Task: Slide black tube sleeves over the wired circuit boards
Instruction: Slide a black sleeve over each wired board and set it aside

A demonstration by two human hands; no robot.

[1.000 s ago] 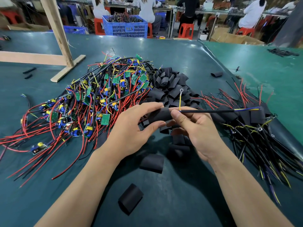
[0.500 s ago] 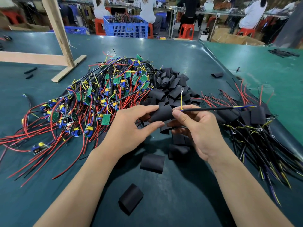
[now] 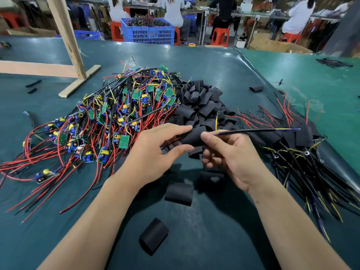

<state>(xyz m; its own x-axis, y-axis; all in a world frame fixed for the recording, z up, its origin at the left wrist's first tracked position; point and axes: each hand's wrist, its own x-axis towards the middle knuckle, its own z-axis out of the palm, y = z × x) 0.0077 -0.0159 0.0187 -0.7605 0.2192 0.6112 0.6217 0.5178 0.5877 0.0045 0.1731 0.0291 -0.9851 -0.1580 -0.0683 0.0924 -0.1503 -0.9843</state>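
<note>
I see left hand (image 3: pixel 155 152) pinching sleeve (image 3: pixel 191 138) at centre; right hand (image 3: pixel 229 152) pinching black lead (image 3: pixel 253 130). Bare boards (image 3: pixel 109 117) heaped at 10 o'clock, sleeved units (image 3: pixel 303 137) at 3. Approx. most remain, I judge.

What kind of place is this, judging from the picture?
Probably an electronics assembly workshop: a pile of wired circuit boards, a heap of black tube sleeves, and other workers seated at benches behind.
</note>
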